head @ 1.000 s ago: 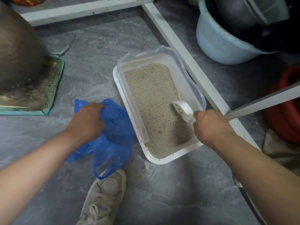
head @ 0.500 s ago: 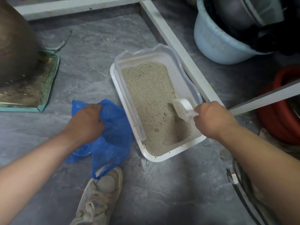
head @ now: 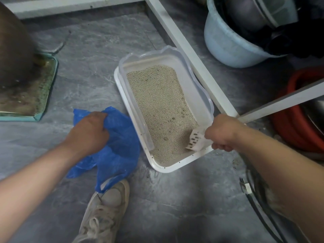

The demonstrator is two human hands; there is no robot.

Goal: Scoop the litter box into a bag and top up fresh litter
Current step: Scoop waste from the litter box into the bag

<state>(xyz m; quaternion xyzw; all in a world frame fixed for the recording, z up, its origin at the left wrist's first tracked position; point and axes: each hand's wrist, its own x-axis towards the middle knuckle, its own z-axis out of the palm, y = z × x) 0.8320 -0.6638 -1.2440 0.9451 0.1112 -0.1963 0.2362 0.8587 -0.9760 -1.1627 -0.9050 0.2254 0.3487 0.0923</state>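
A white litter box (head: 177, 165) sits on the grey floor (head: 98, 67), and it is full of sandy litter (head: 161, 109). A few small lumps lie in the litter near the front. The right hand (head: 223, 132) is curled tight around the handle of a white scoop (head: 195, 139). The scoop has slots in it, and it dips into the litter at the near right corner of the box. It may be tipped on its side, but that part looks blurry. The left hand (head: 89, 132) grips a bunched blue bag (head: 119, 148) just beside the left wall of the box. A pale shoe (head: 103, 213) stands on the floor below the bag. A light blue tub (head: 226, 44) sits far behind the box.
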